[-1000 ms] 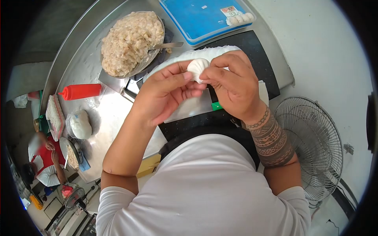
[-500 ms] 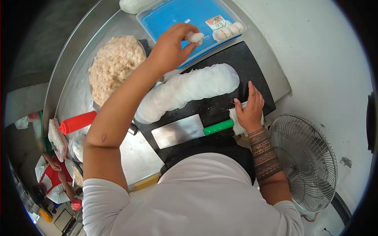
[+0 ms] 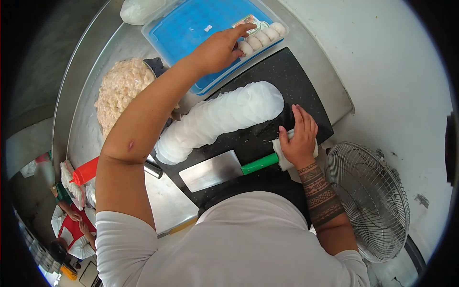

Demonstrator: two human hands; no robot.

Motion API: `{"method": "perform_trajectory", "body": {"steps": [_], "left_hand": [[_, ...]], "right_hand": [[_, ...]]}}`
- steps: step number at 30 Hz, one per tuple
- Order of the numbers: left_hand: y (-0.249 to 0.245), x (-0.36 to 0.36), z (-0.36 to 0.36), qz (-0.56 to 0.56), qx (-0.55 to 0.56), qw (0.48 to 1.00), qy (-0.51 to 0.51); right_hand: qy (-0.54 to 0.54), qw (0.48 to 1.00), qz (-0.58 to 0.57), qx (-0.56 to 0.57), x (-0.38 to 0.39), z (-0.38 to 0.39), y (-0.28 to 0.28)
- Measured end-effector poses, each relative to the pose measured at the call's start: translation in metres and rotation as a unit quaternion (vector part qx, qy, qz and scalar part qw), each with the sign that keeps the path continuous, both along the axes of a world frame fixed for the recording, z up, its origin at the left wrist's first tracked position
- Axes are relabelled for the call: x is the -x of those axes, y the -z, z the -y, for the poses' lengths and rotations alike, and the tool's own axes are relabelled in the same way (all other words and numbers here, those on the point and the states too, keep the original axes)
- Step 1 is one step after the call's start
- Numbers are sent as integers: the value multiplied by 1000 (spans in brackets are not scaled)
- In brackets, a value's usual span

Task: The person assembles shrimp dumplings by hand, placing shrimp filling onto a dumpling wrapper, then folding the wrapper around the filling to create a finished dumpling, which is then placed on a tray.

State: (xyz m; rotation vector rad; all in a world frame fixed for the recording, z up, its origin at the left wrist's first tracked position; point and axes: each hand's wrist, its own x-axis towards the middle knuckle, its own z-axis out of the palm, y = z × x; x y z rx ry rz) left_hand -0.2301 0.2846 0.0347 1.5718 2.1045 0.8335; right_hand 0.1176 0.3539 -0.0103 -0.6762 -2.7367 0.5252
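Note:
My left hand [image 3: 221, 49] is over the blue lidded-style plastic tray [image 3: 179, 36], thumb and fingers apart. Its thumb is beside a white dumpling [image 3: 245, 48] at the near end of a row of several dumplings [image 3: 263, 38] along the tray's edge. My right hand [image 3: 300, 138] rests with fingers stretched out on a folded white cloth [image 3: 283, 155] at the board's near right. Overlapping round white wrappers [image 3: 220, 119] lie fanned across the black board [image 3: 299, 81]. In front of them is a cleaver [image 3: 210, 172] with a green handle.
A heaped bowl of pale chunky filling [image 3: 122, 88] stands left of the board. A red squeeze bottle [image 3: 86, 171] lies beyond my left arm. A wire fan [image 3: 368, 201] is at the right. Another person [image 3: 76, 225] in a red apron is at far left.
My left hand has carried a dumpling down to the row in the tray and its fingers have spread. The view has shifted slightly. My right hand stays on the cloth.

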Motion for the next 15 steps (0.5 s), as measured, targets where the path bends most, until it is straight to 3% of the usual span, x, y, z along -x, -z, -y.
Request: {"method": "perform_trajectory", "body": {"steps": [5, 8, 10, 11, 13, 14, 15], "left_hand": [[3, -2, -5, 9, 7, 1000, -13], [8, 0, -4, -53, 8, 999, -5], [9, 2, -1, -185, -69, 980, -13], [7, 4, 4, -183, -68, 981, -14], [-15, 7, 17, -238, -39, 970, -23], [-71, -8, 27, -138, 98, 985, -44], [-88, -17, 40, -132, 100, 985, -47]], "right_hand": [[2, 1000, -4, -6, 0, 0, 0], [2, 1000, -14, -3, 0, 2, -1], [-4, 1000, -19, -9, 0, 1, 0], [-5, 1000, -18, -9, -1, 1, 0], [-3, 1000, 2, 4, -1, 0, 1], [14, 999, -25, 17, 3, 2, -5], [9, 1000, -19, 18, 8, 0, -10]]}}
